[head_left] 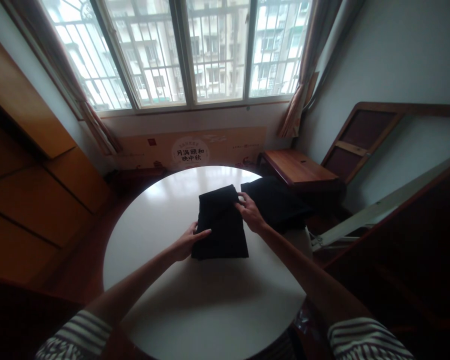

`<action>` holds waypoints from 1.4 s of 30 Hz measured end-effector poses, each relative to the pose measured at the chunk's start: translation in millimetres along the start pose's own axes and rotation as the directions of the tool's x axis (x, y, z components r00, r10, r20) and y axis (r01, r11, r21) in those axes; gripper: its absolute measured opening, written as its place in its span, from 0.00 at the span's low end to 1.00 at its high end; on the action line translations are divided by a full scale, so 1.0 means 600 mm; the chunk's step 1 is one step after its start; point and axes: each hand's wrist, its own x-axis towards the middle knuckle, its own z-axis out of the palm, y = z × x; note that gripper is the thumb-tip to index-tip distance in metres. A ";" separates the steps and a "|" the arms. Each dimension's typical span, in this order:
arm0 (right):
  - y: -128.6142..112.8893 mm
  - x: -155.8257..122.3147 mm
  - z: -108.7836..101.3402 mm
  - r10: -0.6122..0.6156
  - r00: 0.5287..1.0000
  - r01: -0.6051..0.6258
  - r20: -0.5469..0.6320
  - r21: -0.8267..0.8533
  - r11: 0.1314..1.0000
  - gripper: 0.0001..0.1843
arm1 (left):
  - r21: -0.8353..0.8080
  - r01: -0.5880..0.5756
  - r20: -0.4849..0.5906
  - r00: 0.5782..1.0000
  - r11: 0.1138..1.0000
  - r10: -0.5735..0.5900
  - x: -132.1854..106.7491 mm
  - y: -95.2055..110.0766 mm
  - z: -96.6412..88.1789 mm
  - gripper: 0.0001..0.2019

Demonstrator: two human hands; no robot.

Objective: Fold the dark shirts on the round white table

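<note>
A black cloth [221, 225], folded into a neat rectangle, is between my two hands over the white round table [146, 220]. My left hand [189, 242] grips its lower left edge, thumb on top and fingers underneath. At the upper right corner, my right hand [250, 212] pinches the fabric between thumb and fingers. What garment it is, I cannot make out. Behind my right hand, a second dark cloth [275, 202] lies at the table's right edge, partly covered by my hand and wrist.
Beyond the table's right side stands a low wooden stand [300, 167]. A pale metal bar [360, 222] slopes up at the right. Orange-brown cabinets [33, 200] line the left wall, and a printed banner [189, 150] hangs below the barred window [217, 55].
</note>
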 end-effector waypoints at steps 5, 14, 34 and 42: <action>-0.080 0.028 -0.088 -0.161 0.980 0.164 -0.120 0.010 0.986 0.25 | -0.142 -0.150 0.071 0.984 0.979 0.161 0.039 0.041 0.099 0.40; -0.116 0.137 -0.277 -0.142 0.955 -0.067 -0.262 -0.655 0.753 0.18 | -0.224 -0.091 -0.038 0.996 0.970 0.085 0.219 0.036 0.284 0.54; -0.020 0.195 -0.164 0.227 0.973 0.054 0.042 -0.997 -0.048 0.38 | 0.104 -0.084 -0.031 0.996 0.991 0.088 0.135 -0.074 0.317 0.66; -0.054 0.097 -0.074 -0.293 0.904 0.317 0.311 -0.948 -0.030 0.17 | 0.594 -0.475 0.248 0.876 0.650 0.413 0.066 -0.051 0.146 0.30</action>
